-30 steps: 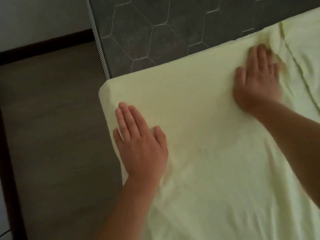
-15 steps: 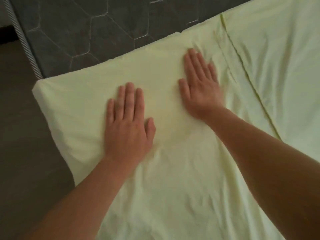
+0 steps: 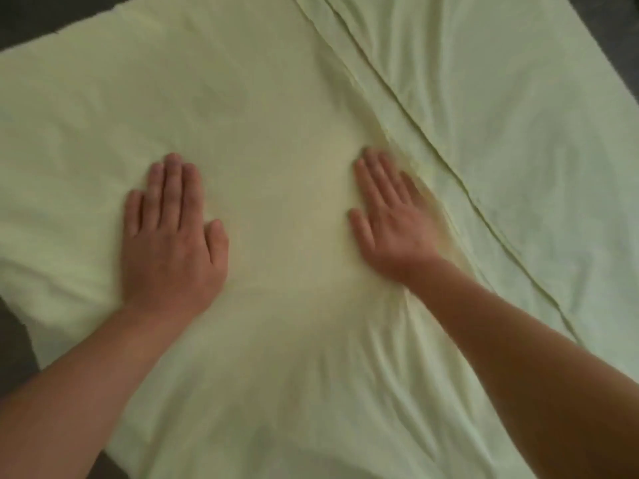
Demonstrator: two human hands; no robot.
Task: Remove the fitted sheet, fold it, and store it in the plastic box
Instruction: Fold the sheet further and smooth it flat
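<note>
Head cam blurry: L grip [image 3: 173, 236] & R grip [image 3: 394, 223] laid flat, pressing sheet [image 3: 276, 98]

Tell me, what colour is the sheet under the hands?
The sheet is plain pale yellow-green, with no pattern; the head view, the only one, shows it.

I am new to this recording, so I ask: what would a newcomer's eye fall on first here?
The pale yellow-green sheet fills nearly the whole view. Two hands press flat on it, fingers straight: the left hand at centre left, the right hand just right of centre. A layered fold edge runs diagonally beside the right hand, from the top towards the lower right.
</note>
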